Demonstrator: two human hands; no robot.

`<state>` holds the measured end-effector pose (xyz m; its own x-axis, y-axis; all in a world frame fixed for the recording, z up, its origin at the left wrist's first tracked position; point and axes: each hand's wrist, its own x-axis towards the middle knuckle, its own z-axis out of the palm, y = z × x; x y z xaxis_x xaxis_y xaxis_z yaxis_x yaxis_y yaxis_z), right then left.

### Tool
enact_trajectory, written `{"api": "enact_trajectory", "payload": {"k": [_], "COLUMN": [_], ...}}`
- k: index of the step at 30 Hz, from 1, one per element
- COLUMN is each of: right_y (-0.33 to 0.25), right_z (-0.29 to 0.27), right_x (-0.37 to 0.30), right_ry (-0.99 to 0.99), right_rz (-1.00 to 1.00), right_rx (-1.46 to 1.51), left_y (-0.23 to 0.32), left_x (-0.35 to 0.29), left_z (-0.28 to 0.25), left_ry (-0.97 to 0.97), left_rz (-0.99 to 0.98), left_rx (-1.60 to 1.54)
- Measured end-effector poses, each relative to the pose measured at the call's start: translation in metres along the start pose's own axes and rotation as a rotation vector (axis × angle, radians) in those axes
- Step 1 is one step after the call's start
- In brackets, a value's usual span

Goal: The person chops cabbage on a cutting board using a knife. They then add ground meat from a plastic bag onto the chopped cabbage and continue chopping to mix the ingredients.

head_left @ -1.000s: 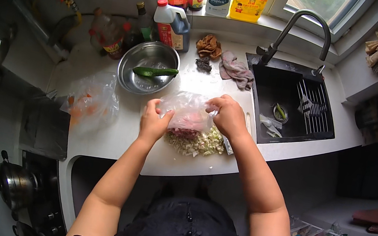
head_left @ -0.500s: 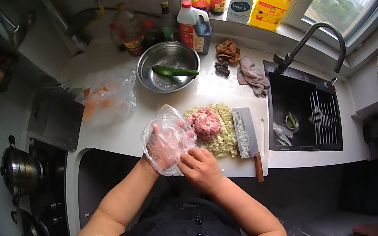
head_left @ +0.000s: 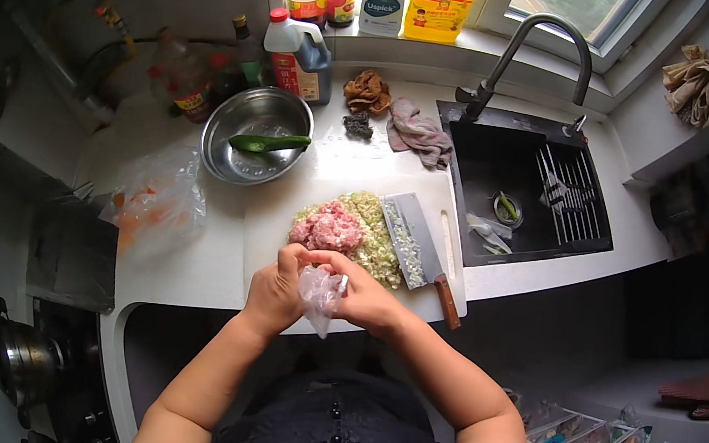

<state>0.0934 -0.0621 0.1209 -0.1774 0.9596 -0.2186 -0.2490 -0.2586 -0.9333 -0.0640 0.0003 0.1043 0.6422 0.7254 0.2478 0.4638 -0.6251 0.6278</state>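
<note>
The fingers of both hands are curled inward and meet, pinching a thin, clear plastic bag (head_left: 320, 299) between them; the tips overlap and are partly hidden, so I cannot tell exactly which ones carry the grip, or whether anything is in the bag. The left hand (head_left: 274, 291) has hold of one side and the right hand (head_left: 365, 299) the other, with the crumpled plastic drooping below the knuckles at the front edge of the counter. Film this flimsy should handle best with a light, even pinch: anchor it with one hand and let the other work the folds a little at a time, since a hard tug could tear it. Just beyond the knuckles, a mound of minced meat (head_left: 328, 226) sits on a heap of chopped vegetables (head_left: 366, 209), so holding the bag slightly nearer the body would spare it from dragging through them. To the right, a cleaver (head_left: 413, 237) lies on the cutting board (head_left: 266, 230), its handle jutting past the board's front edge, so the right forearm is best swung wide of it.
</note>
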Motion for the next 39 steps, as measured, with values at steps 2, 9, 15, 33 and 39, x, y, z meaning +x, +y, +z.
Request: {"api": "enact_trajectory", "payload": {"k": [2, 9, 15, 33, 39], "right_y": [0.004, 0.007, 0.012, 0.057, 0.030], "right_z": [-0.006, -0.026, -0.010, -0.313, -0.245], "right_x": [-0.010, -0.016, 0.006, -0.068, -0.080], "right_ry": [0.008, 0.496, 0.461, 1.102, 1.158], "right_rz": [-0.080, -0.245, -0.827, 0.109, 0.118], "right_rx": [0.052, -0.542, -1.034, -1.260, -1.134], "left_y": [-0.003, 0.030, 0.011, -0.052, -0.082], "left_x": [0.005, 0.004, -0.011, -0.041, -0.056], "left_z": [0.012, 0.026, 0.029, -0.013, 0.005], "left_ry": [0.044, 0.014, -0.066, 0.250, 0.285], "left_rz": [-0.019, -0.009, -0.630, -0.757, -0.778], "left_rx": [-0.084, -0.757, -1.324, -0.931, -0.802]}}
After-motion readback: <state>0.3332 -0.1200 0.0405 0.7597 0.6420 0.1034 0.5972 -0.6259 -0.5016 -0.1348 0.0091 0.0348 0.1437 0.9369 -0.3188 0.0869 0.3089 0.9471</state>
